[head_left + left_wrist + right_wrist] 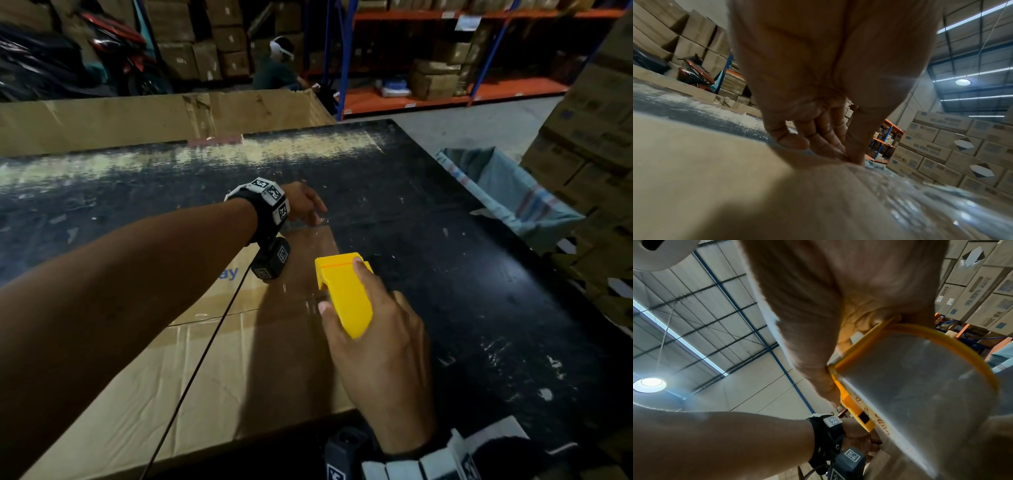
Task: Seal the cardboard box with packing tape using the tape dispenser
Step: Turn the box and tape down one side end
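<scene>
Head view: black table (445, 212) fills most of the frame, with the cardboard box (191, 359) lying on it from centre to 7 o'clock. A strip of clear packing tape (308, 246) is laid along the box's right side, running toward 12 o'clock. The yellow tape dispenser (344, 294) is gripped by the right hand (376, 342), thumb on one side, fingers wrapped over the other, and is set on the box top at centre. The left hand (305, 202) is placed at 12 o'clock from the dispenser, at the far box edge, fingers extended and pressed on the tape end.

Step judged: tape anchored at the far edge, strip being drawn back along the box. Next move likely calls for the dispenser to be pulled toward 6 o'clock with the anchor held and the tape kept flat and straight.

Left wrist view adds what the head view hides: straight fingertips (838, 151) pressed down at the edge, wrinkled glossy tape at 4 o'clock. Right wrist view shows the roll inside the dispenser (857, 417), unseen from above.
</scene>
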